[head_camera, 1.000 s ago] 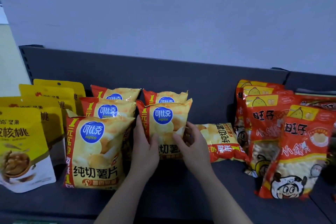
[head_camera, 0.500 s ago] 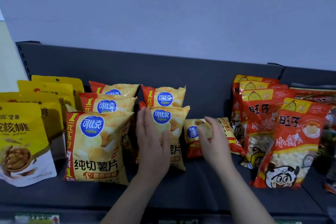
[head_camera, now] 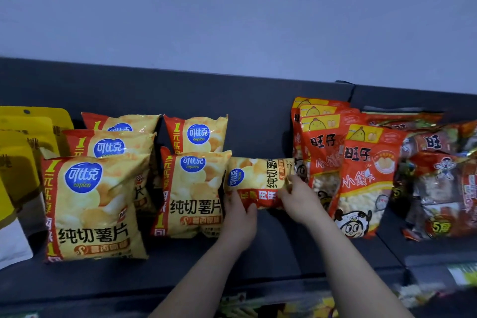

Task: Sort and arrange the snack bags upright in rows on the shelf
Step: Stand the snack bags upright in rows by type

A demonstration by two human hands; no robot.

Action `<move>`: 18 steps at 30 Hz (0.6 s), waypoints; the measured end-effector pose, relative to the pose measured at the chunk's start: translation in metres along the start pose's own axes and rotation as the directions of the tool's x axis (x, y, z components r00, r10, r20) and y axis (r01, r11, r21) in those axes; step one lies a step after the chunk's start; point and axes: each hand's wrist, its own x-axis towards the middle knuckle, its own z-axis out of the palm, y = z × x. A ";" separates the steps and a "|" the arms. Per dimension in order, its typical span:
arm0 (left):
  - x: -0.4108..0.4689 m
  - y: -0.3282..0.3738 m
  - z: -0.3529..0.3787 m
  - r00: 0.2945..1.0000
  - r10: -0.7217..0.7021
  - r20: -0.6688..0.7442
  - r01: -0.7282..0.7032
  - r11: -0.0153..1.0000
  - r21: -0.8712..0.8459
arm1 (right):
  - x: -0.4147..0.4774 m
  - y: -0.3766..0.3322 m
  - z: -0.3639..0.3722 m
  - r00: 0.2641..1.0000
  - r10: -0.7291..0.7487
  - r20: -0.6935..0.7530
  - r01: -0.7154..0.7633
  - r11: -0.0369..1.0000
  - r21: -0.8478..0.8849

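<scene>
Fingers of the left hand and right hand grasped the near edge of the sideways yellow-and-red plastic chip bag, between upright yellow chip bags and red snack bags; open dark grey shelf lay nearer.

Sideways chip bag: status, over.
Holding chip bag: left hand at its lower edge, right hand at its right end. Bag lies sideways, not upright. Close on both sides: upright chips, red bags.

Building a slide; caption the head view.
Left hand and right hand hold a sideways chip bag between upright chip bags and red bags.
</scene>
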 end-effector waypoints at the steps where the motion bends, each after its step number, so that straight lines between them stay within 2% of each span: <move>1: 0.000 0.000 0.001 1.000 -0.004 -0.021 0.004 1.000 -0.025 | -0.003 -0.001 -0.001 1.000 0.006 0.013 -0.007 0.998 0.066; 5: -0.006 -0.001 0.005 0.998 -0.041 -0.043 0.038 0.996 -0.087 | -0.013 0.007 0.003 0.998 0.062 0.023 -0.066 0.916 0.396; 9: -0.006 0.003 0.004 0.994 -0.111 -0.018 0.105 0.971 -0.215 | -0.016 0.010 0.006 0.990 0.070 -0.125 -0.001 0.875 0.485; 11: -0.005 0.005 0.002 0.991 -0.134 -0.019 0.124 0.953 -0.278 | -0.009 0.013 0.007 0.989 0.087 -0.121 -0.004 0.830 0.558; 15: -0.005 0.008 0.003 0.987 -0.163 -0.004 0.155 0.942 -0.299 | -0.011 0.009 -0.004 0.993 0.092 -0.069 -0.032 0.801 0.598; 18: -0.005 0.013 0.007 0.982 -0.187 0.025 0.186 0.943 -0.275 | -0.021 0.005 -0.017 0.991 0.047 -0.129 0.019 0.882 0.470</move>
